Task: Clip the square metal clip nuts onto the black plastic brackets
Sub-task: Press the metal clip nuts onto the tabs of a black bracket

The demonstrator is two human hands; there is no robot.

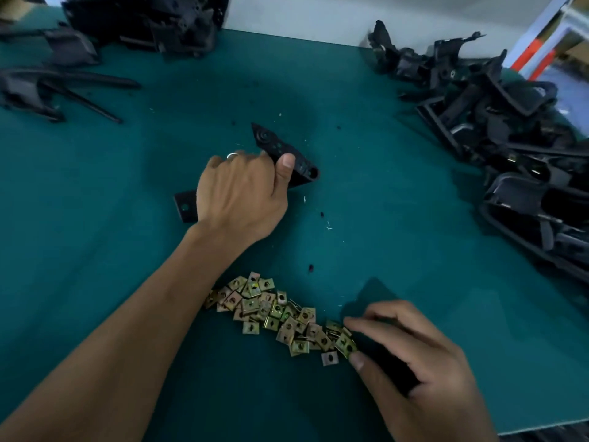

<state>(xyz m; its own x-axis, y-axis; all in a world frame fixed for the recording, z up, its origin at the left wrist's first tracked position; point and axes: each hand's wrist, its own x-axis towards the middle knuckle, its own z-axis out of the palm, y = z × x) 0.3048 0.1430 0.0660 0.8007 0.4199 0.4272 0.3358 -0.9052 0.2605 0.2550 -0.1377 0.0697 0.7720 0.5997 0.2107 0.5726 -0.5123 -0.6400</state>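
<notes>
Clip nuts (pixel 280 314) litter green table (pixel 382 186); left hand (pixel 239 196) grips bracket (pixel 287 154), right hand (pixel 411 355) pinches one.

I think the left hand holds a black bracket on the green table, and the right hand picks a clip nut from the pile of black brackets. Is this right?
Not quite. In the head view the right hand picks from the pile of clip nuts, not from a pile of brackets. The left hand does hold a black bracket on the green table.

Single head view, wide-angle, looking forward and down, close above green table (pixel 382 202); far edge in frame.
</notes>
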